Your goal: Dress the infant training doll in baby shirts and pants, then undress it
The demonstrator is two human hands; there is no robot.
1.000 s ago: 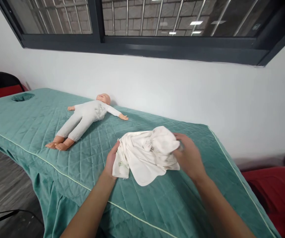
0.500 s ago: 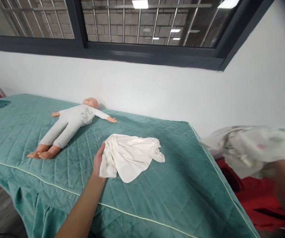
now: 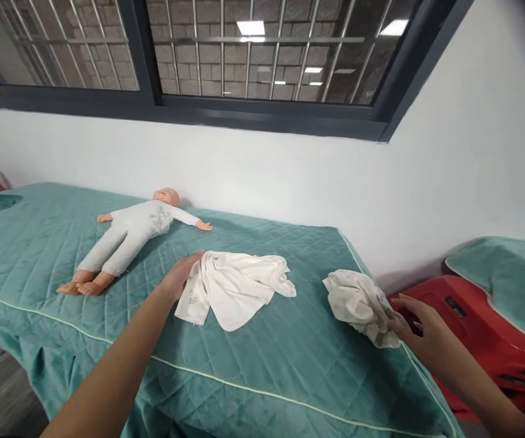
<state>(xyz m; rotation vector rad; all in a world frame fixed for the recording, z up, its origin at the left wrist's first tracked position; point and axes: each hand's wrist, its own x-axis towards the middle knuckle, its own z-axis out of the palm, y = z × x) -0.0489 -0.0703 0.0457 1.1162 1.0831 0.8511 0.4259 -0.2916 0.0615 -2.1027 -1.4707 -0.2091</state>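
Observation:
A white baby garment (image 3: 239, 289) with a small green print at its corner lies loosely bunched on the green quilted cover. My left hand (image 3: 184, 275) grips its left edge; some fingertips are hidden by the cloth. Farther right, a crumpled white printed cloth (image 3: 358, 307) rests near the bed's right edge. Beside it my right hand (image 3: 420, 322) has its fingers apart, with the lower ones touching the cloth's right end. A baby doll (image 3: 134, 228) in a whitish bodysuit lies on its back, up and left of my left hand.
The green quilted bed cover (image 3: 289, 365) has a pale piped edge along the front and right. A red plastic piece of furniture (image 3: 472, 322) with a green cover (image 3: 513, 280) stands to the right. Behind the bed is a white wall (image 3: 262, 176) under a dark-framed window (image 3: 262, 115).
My right hand has brought the printed cloth leftward and down onto the bed's right edge, and its fingers have opened. My left hand stays at the white garment, shifted slightly. The view tilts up a little.

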